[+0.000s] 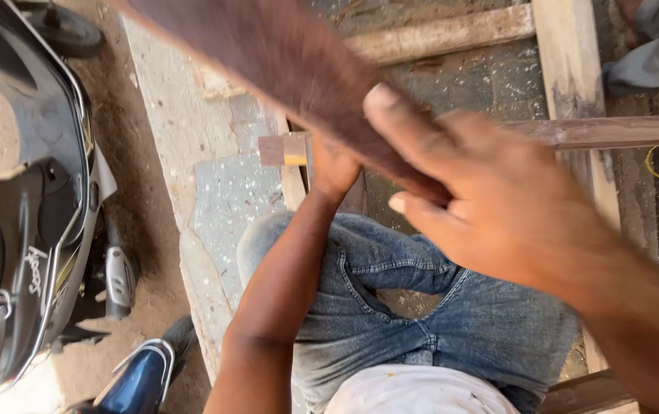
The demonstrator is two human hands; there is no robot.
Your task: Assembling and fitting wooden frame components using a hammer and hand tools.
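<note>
we see hard daylight from above, bright on the sandy ground (153, 153) at left and nearly washed out at the far left edge. the scooter (23, 192) shows pale glare on its dark panels. the wooden board (283, 54) is smeared with motion blur, and the right hand (490, 199) close to us is soft. the jeans (421, 307) sit in gentler shade, fairly sharp.

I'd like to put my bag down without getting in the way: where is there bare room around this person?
Bare stone slab lies between the sandy ground and the jeans. More bare paving sits between the wooden beams. It is crowded in the middle, where both hands, left hand and right hand, grip the dark plank, and by the scooter.
</note>
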